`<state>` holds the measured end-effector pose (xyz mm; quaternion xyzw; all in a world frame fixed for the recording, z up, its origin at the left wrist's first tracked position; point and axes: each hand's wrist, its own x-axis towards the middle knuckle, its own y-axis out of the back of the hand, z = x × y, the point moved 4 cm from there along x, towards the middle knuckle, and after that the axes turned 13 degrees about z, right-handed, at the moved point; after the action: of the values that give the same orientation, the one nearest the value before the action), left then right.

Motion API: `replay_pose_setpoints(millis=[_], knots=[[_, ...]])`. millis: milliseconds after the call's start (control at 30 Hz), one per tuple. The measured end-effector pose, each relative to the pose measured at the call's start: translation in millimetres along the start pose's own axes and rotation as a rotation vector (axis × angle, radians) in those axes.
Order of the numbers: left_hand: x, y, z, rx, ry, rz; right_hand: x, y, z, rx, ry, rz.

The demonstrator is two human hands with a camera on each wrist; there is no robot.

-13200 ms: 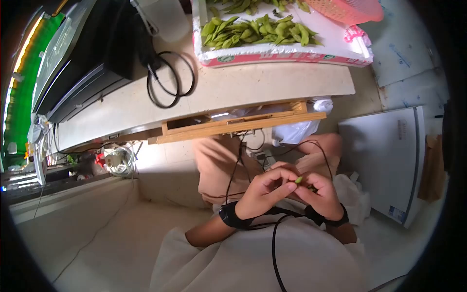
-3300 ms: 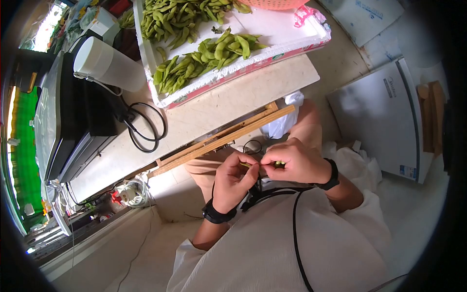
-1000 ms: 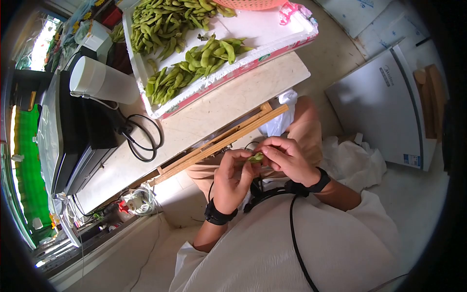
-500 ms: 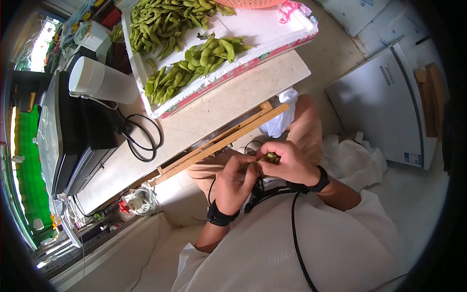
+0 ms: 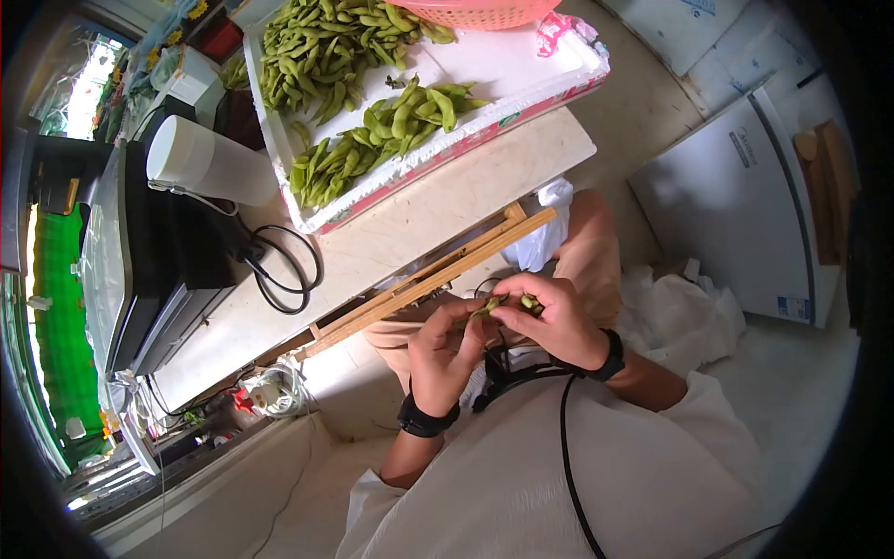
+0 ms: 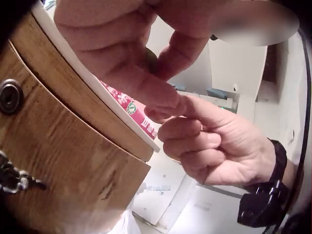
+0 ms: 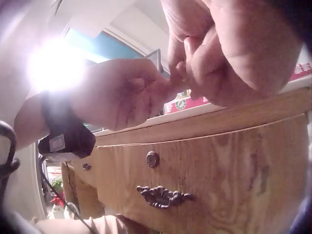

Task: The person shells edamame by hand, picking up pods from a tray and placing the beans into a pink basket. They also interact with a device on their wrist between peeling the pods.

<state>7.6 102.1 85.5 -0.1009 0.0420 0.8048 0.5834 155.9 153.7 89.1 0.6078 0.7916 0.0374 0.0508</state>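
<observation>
Both hands meet in front of the lap, below the table edge. My left hand (image 5: 442, 349) pinches a small green edamame pod (image 5: 488, 306) between thumb and fingertips. In the left wrist view, a sliver of green (image 6: 151, 61) shows between the left fingers. My right hand (image 5: 561, 321) has its thumb and index finger right at the same pod. Green edamame beans (image 5: 532, 304) show inside its curled fingers. The right wrist view shows the fingertips of both hands meeting, with the pod mostly hidden. Two heaps of edamame pods (image 5: 326, 56) lie on a white foam tray (image 5: 507, 61).
A pink basket (image 5: 480, 11) overlaps the tray's far edge. On the table (image 5: 410, 210) stand a white cup (image 5: 200, 163) and a black device (image 5: 168, 252) with a looped cable. A wooden drawer (image 5: 438, 279) projects above the lap. A white fridge (image 5: 736, 205) stands right.
The head view has turned since the oldest frame. Over the last second the hands stay together; the right fingers have shifted round the pod, and beans now show in the right hand's curl.
</observation>
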Motion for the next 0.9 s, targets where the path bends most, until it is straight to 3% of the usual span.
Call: replay_pose_setpoints(millis=[67,133,200,233,300,467,533,667,733,900], knots=[[2,-1,-3,-0.03,-0.011,-0.01,-1,0,1,-0.004,0.02,0.033],[5,-2,-10,-0.06,-0.02,-0.02,-2,2,-1,-0.08,0.16,0.112],[9,-3,-12,-0.031,-0.148,-0.023,-2,3,1,-0.101,0.163,0.116],[8,-4,-11,-0.03,-0.147,-0.023,-2,4,2,-0.122,0.167,0.12],[5,-6,-10,-0.088,0.055,0.042,-3,4,0,-0.13,0.193,0.143],[6,-11,-13,-0.133,-0.018,0.032,-3,4,1,-0.073,0.225,0.146],[6,-11,-13,-0.151,-0.028,0.025,-1,6,5,0.013,0.02,0.07],[7,-14,-8,-0.217,0.019,-0.005,-2,5,15,0.139,-0.094,0.056],[8,-14,-6,-0.213,0.025,0.005,-4,3,24,0.417,-0.398,0.025],[10,-15,-2,-0.308,0.022,-0.018,0,-2,24,0.628,-0.425,0.067]])
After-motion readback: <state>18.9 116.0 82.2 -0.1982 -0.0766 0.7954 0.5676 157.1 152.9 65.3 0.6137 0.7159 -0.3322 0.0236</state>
